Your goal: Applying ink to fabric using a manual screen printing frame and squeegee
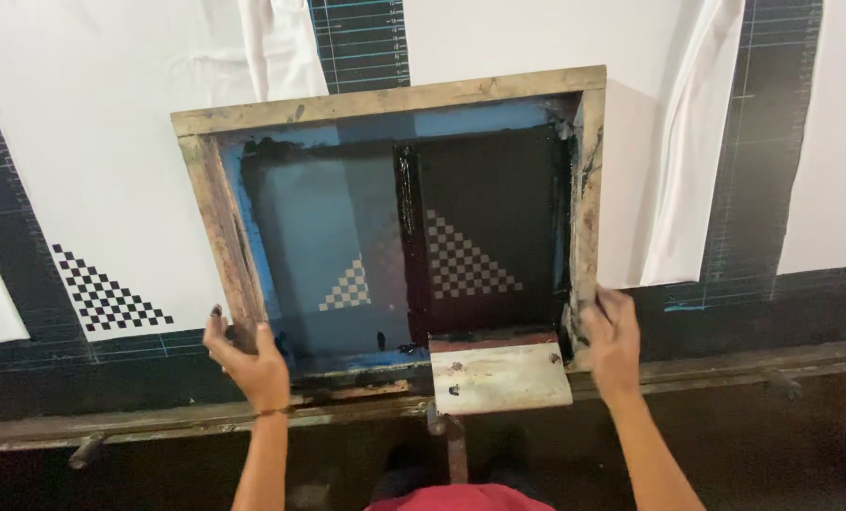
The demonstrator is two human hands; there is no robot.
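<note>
While white fabric (110, 142) with a black checkered triangle print (110, 295) covers the long printing table (754, 322) beyond both hands, the wooden screen-printing frame (385, 99) spans the gap between them, its mesh smeared with black ink (484, 189). At its near edge sits 1 metal bracket plate (498, 377). Left hand (248, 355) grips the frame's near-left corner; right hand (612, 341) clasps its near-right corner.

You get soft, even overhead light; the white fabric (110, 142) reads bright without glare; the wooden frame (385, 99) throws a faint shadow to its right; below the tabletop's rail (726, 364) everything sinks into dimness; your hands look slightly soft.
</note>
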